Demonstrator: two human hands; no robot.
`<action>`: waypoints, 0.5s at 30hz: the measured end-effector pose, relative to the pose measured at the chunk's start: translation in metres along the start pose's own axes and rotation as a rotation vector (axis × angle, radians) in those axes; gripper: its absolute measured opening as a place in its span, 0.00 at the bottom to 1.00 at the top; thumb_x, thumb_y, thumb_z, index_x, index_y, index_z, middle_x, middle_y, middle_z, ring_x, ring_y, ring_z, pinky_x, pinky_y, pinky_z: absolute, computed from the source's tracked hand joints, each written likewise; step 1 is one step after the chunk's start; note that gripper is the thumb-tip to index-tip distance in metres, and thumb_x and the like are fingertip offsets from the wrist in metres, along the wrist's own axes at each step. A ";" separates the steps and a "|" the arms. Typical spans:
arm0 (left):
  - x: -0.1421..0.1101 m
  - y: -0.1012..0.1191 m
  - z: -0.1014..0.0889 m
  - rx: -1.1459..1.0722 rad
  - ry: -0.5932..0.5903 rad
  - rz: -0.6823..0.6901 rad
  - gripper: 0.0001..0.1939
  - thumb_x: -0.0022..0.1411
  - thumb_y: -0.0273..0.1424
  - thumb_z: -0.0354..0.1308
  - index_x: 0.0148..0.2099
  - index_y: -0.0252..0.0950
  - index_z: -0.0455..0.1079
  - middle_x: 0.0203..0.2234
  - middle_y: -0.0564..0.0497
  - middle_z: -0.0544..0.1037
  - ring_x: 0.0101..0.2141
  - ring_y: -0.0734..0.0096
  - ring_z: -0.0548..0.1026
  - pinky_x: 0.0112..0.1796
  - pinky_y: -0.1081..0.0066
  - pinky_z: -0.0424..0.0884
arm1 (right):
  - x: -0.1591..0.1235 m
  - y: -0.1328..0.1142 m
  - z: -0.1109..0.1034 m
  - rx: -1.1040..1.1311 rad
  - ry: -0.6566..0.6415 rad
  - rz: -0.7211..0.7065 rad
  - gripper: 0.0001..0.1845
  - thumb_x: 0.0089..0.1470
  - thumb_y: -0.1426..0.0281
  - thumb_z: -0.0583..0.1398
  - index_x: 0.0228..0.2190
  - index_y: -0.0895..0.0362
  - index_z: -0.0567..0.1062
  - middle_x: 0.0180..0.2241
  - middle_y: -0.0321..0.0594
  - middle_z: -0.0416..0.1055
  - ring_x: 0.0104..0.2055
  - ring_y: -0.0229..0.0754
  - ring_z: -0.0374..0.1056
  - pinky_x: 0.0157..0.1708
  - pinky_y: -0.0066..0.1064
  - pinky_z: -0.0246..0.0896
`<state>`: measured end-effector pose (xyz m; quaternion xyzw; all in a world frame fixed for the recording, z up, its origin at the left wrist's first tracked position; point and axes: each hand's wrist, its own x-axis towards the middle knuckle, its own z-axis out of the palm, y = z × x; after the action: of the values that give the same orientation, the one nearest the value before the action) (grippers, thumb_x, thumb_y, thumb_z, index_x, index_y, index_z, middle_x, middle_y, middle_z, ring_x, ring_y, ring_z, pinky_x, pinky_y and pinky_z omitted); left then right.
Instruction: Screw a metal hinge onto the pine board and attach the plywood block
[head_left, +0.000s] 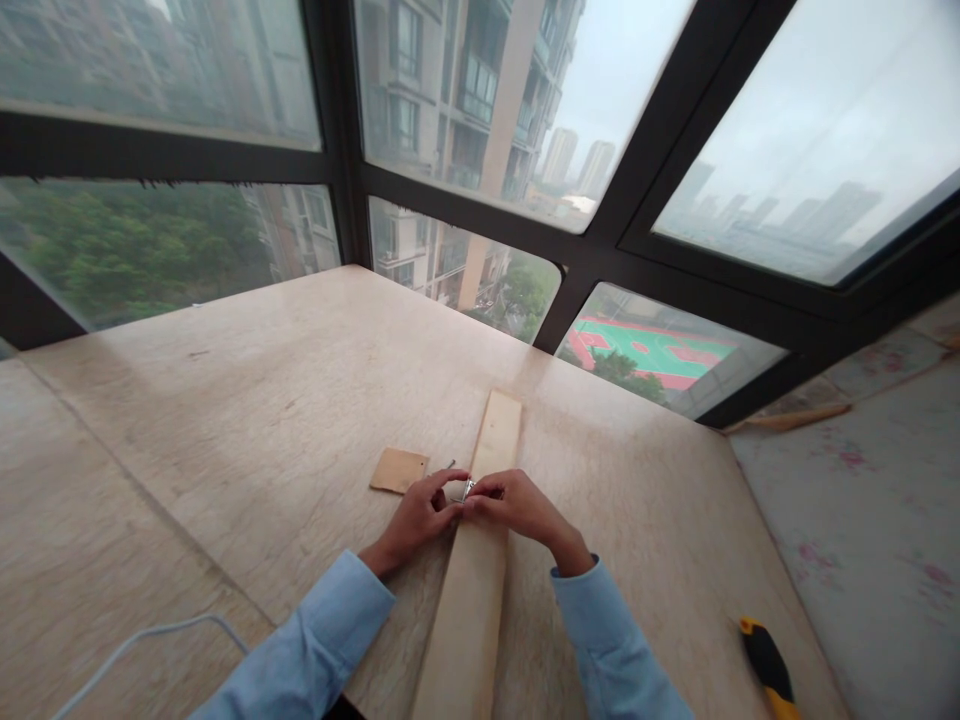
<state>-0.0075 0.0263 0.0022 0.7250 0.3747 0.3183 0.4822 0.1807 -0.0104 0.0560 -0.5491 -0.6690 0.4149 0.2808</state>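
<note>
A marbled stone ledge (247, 400) bears a long pale wooden plank (469, 620). Over the plank's left edge, the person's right hand (517, 503) and left hand (421, 512) meet, thumbs and fingertips pinching a small silvery metal piece (469, 488). Beyond the left hand lies a thin square wooden board (396, 470), larger than that metal piece.

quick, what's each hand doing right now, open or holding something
Left hand: closed, holding a small metal piece.
Right hand: closed, pinching the same small metal piece.
</note>
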 end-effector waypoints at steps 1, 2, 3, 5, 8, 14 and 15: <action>0.000 -0.001 0.000 0.000 0.000 0.001 0.21 0.58 0.37 0.61 0.52 0.33 0.73 0.24 0.54 0.74 0.22 0.76 0.63 0.24 0.75 0.60 | 0.000 0.000 0.000 -0.003 -0.004 0.001 0.08 0.53 0.69 0.63 0.27 0.56 0.83 0.25 0.35 0.78 0.28 0.39 0.71 0.29 0.27 0.59; 0.001 -0.001 0.000 0.001 -0.003 0.003 0.22 0.58 0.38 0.61 0.52 0.33 0.73 0.24 0.54 0.74 0.22 0.76 0.63 0.24 0.75 0.60 | 0.000 0.000 0.001 -0.006 -0.007 0.002 0.08 0.53 0.68 0.63 0.27 0.56 0.83 0.24 0.34 0.77 0.28 0.39 0.70 0.28 0.26 0.58; 0.001 -0.002 0.000 0.005 -0.006 0.006 0.22 0.57 0.37 0.61 0.52 0.33 0.73 0.24 0.54 0.74 0.22 0.76 0.63 0.24 0.75 0.60 | 0.000 0.000 0.001 -0.004 -0.013 0.003 0.09 0.53 0.68 0.63 0.26 0.56 0.83 0.23 0.34 0.77 0.27 0.38 0.69 0.27 0.26 0.57; 0.002 -0.004 0.001 0.015 -0.009 0.014 0.22 0.57 0.36 0.61 0.52 0.33 0.73 0.23 0.54 0.74 0.22 0.76 0.63 0.24 0.75 0.60 | 0.000 0.002 0.001 0.015 -0.033 0.008 0.10 0.54 0.69 0.62 0.26 0.56 0.82 0.23 0.33 0.76 0.27 0.38 0.68 0.27 0.25 0.56; 0.002 -0.006 0.001 0.010 -0.010 0.013 0.22 0.55 0.35 0.61 0.52 0.33 0.73 0.25 0.54 0.75 0.22 0.76 0.63 0.24 0.75 0.60 | 0.001 0.006 0.001 0.049 -0.058 0.022 0.11 0.55 0.70 0.60 0.26 0.57 0.81 0.22 0.34 0.75 0.26 0.36 0.67 0.27 0.25 0.57; 0.001 -0.005 0.001 0.002 -0.010 0.022 0.24 0.55 0.38 0.63 0.54 0.35 0.73 0.30 0.51 0.77 0.23 0.76 0.64 0.26 0.74 0.62 | 0.002 0.008 0.005 0.040 -0.037 0.057 0.09 0.51 0.75 0.59 0.26 0.57 0.80 0.21 0.33 0.74 0.23 0.35 0.66 0.24 0.24 0.58; 0.001 -0.005 0.001 0.001 -0.010 0.028 0.24 0.56 0.39 0.64 0.54 0.36 0.73 0.32 0.51 0.78 0.23 0.76 0.64 0.26 0.74 0.62 | 0.001 0.007 0.006 0.029 -0.022 0.059 0.08 0.50 0.76 0.59 0.26 0.57 0.80 0.21 0.32 0.73 0.23 0.35 0.66 0.24 0.24 0.57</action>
<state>-0.0075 0.0279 -0.0032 0.7321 0.3622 0.3212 0.4793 0.1790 -0.0101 0.0464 -0.5596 -0.6496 0.4388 0.2691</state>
